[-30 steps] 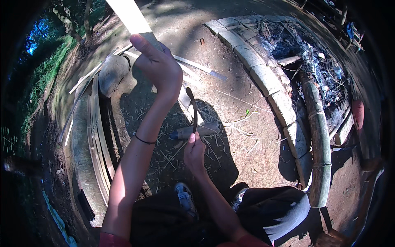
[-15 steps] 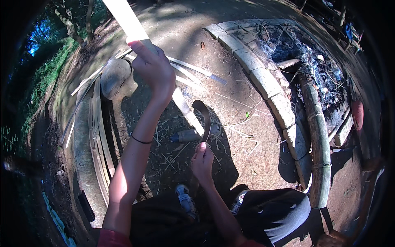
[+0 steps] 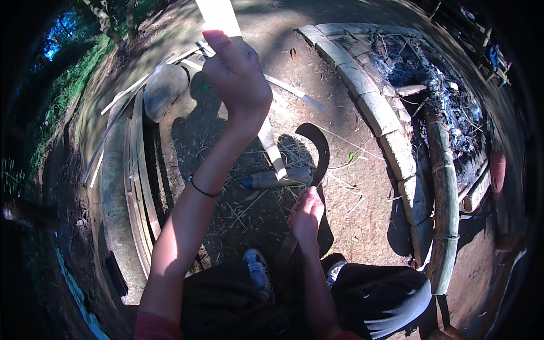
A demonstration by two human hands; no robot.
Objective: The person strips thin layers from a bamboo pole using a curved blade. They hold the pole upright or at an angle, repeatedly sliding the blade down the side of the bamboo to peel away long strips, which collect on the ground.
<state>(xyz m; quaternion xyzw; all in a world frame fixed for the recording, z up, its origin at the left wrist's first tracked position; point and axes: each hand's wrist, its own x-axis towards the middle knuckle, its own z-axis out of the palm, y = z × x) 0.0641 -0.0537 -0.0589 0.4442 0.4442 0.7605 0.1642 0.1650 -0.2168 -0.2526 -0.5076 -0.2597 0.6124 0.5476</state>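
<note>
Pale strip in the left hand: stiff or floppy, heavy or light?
Probably fairly stiff: the pale strip runs straight above and below the left hand. Likely light for its length, since it looks narrow and only one hand grips it. Its flat upper face looks smooth, so it might slip somewhat, though glare hides the texture.

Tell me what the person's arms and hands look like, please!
The left hand and right hand wear no gloves. A thin dark band goes around the left forearm; the right forearm shows none. A dark red sleeve peeks in at the left arm's lower end.
</note>
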